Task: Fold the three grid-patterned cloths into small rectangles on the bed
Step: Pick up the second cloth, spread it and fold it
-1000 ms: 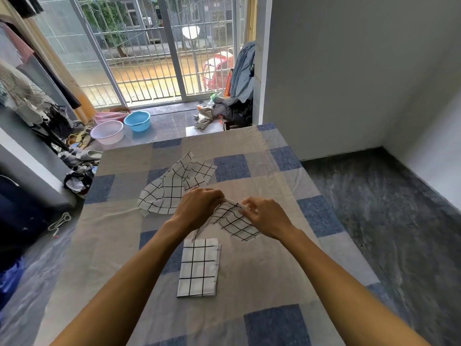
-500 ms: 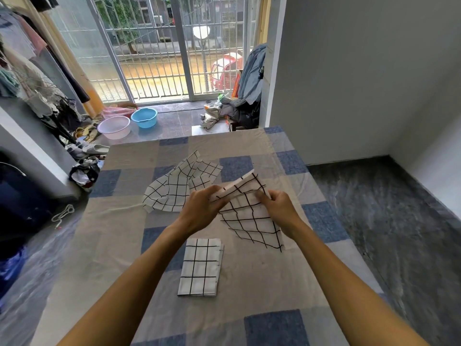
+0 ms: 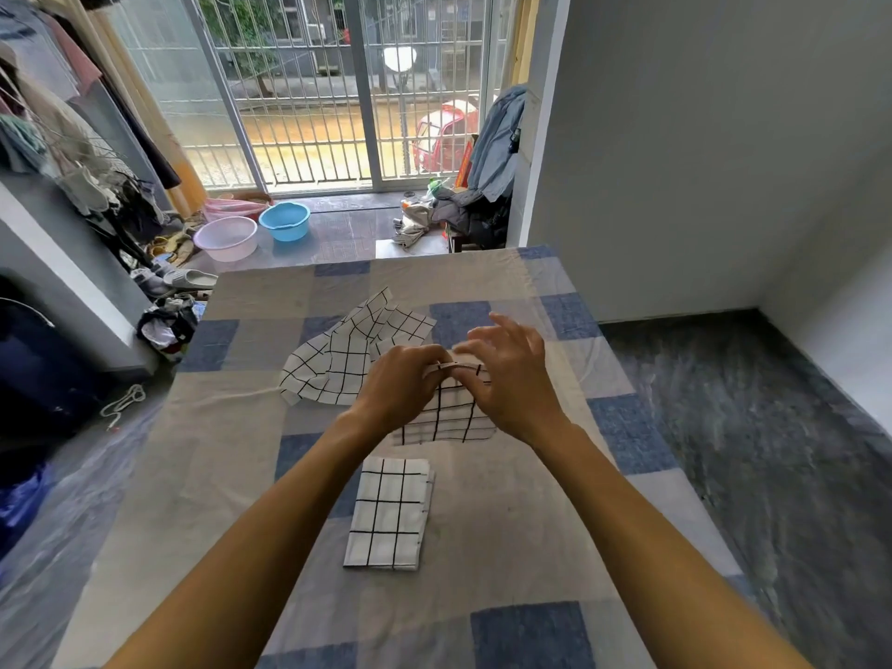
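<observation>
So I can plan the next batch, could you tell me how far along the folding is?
Done: one folded cloth lies as a small rectangle on the bed. In hand: the left hand and right hand pinch the second cloth along its top edge. Left: the crumpled cloth beyond them, unfolded.

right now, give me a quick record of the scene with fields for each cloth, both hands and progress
surface: bed, blue and beige checks
folded cloth: neat rectangle, nearest the person, untouched
held cloth: partly folded, top edge raised between both hands
loose cloth: crumpled, farther back to the left
left hand: grips the held cloth's top edge
right hand: pinches the same edge, outer fingers lifted
progress: one folded, one under way, one not started
</observation>
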The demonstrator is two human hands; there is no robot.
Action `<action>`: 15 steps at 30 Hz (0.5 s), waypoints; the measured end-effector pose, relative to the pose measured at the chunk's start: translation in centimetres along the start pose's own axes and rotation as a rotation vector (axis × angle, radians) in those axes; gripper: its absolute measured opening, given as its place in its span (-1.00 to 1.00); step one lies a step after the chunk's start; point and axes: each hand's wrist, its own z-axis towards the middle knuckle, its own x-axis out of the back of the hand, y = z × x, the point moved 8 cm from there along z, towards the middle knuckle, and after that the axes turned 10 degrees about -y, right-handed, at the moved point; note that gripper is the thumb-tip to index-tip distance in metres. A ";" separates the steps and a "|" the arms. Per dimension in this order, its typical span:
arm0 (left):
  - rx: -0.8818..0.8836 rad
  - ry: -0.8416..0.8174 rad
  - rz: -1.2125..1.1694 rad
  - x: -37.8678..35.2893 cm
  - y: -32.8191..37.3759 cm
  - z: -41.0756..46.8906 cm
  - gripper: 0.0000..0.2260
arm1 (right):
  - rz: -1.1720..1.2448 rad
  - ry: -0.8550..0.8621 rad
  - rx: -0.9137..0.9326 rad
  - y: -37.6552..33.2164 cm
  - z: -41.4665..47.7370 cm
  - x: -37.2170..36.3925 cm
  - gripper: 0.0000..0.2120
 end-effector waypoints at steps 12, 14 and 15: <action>0.160 0.166 -0.270 2.9 -2.5 -1.8 -0.88 | 0.201 -0.022 -0.253 3.3 0.3 0.9 -0.83; 0.148 0.167 -0.286 2.8 -2.0 -1.6 -0.91 | 0.237 -0.032 -0.222 2.7 0.4 0.9 -0.81; 0.138 0.166 -0.289 2.8 -1.7 -1.5 -0.92 | 0.267 -0.046 -0.197 2.1 0.6 0.9 -0.77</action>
